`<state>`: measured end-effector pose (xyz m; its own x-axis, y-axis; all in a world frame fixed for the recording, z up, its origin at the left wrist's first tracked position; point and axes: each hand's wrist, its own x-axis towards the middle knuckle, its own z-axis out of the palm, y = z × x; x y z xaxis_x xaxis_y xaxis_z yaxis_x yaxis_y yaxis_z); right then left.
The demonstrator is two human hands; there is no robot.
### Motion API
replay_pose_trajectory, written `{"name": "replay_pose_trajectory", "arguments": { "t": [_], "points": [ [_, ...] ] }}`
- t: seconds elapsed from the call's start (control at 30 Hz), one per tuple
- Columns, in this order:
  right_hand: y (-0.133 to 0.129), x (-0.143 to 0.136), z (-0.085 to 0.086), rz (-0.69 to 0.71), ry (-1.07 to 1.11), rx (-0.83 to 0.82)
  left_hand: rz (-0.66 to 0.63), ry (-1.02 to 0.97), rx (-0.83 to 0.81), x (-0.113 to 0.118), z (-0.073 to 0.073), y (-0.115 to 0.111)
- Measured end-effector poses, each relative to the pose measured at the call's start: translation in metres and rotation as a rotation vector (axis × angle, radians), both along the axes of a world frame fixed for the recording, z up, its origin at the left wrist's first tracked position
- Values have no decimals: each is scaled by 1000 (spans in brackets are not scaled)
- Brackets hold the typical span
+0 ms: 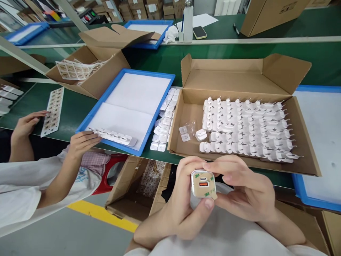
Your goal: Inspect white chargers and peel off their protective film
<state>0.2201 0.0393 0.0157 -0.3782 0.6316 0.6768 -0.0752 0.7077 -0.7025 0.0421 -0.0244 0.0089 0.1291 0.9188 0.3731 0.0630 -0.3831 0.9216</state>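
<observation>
A white USB wall charger (193, 185) is held up near my chest, its port face toward me. On that face lies a tan 3M adhesive backing sheet (209, 183), with cut-outs around one small port and one orange-lined USB port. My left hand (183, 199) wraps the charger from the left, thumb below and fingers over the top. My right hand (245, 188) closes on its right side, index fingertip at the top edge and thumb by the sheet's lower right corner. Behind my hands, an open carton (183, 113) holds rows of white plug chargers (239, 124).
Small white square pieces (162, 129) lie left of the carton beside a blue-rimmed tray (147, 140). A co-worker's hands (82, 142) handle a strip of white parts and a label sheet (53, 112). Another blue-rimmed tray (301, 192) sits right; an open box (133, 199) stands below.
</observation>
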Motion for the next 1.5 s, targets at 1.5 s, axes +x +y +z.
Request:
{"name": "replay_pose_trajectory", "arguments": {
  "t": [1.5],
  "points": [
    [2,-1,31,16,-337,-19,-51,-51,-405,-3,20,8]
  ]
}}
